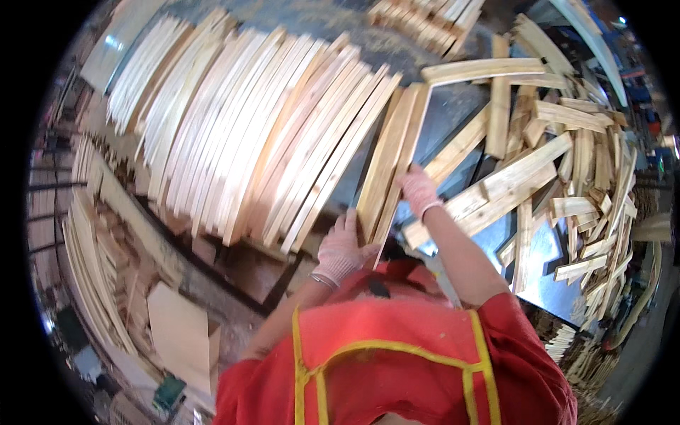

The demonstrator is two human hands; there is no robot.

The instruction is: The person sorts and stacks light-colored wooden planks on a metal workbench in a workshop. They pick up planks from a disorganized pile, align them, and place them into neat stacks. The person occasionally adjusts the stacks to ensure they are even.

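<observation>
Two long wooden boards (386, 159) lie side by side in front of me, slanting away from my body on the metal table. My left hand (342, 248), in a pale knit glove, holds their near end, with its fingers along the left edge and the thumb at the end. Farther up, my gloved right hand (419, 191) grips the right edge of the boards, its fingertips curled over the top. To the left, a wide row of light wooden strips (269, 127) lies side by side, close to the boards.
Loose boards and short offcuts (581, 163) are heaped on the metal table (563, 265) at the right. One board (485, 69) lies crosswise beyond the far end of the held ones. A stack of strips (418, 25) stands farther back. A cardboard sheet (177, 319) is at the lower left.
</observation>
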